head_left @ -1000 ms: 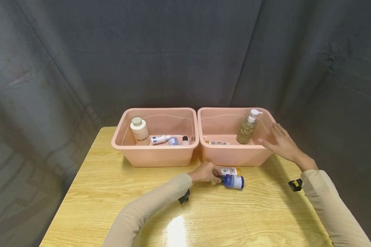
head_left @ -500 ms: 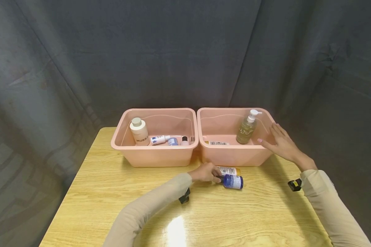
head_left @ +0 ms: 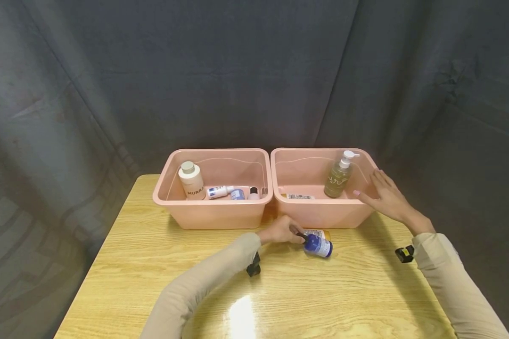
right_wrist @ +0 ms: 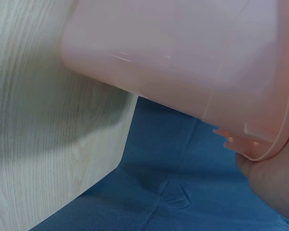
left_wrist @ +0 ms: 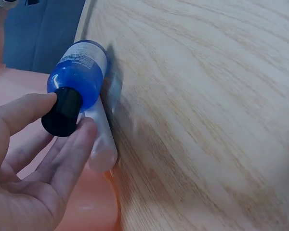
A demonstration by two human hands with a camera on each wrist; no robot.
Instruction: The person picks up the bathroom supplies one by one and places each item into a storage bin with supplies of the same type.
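Note:
My left hand [head_left: 283, 230] pinches the black cap [left_wrist: 62, 111] of a blue bottle [head_left: 319, 246] between thumb and fingers. In the head view the bottle slants with its base toward the lower right, in front of the right pink bin [head_left: 326, 214]. Behind it lies a white tube with an orange end [head_left: 324, 234], partly covered by the bottle. The right hand [head_left: 388, 197] rests on the right rim of that bin, its fingers fairly straight. In the right wrist view only part of this hand [right_wrist: 274, 183] shows beside the rim.
A pump bottle [head_left: 338, 176] and a tube [head_left: 299, 196] are inside the right bin. In the left pink bin [head_left: 216, 216] stands a white bottle [head_left: 192, 181], near several smaller bottles. Both bins sit side by side on the wooden table [head_left: 152, 263], with a grey curtain [head_left: 220, 75] behind.
My left hand has risen slightly with the blue bottle's cap, and the bottle now tilts with its base toward the lower right. The right hand stays on the bin rim.

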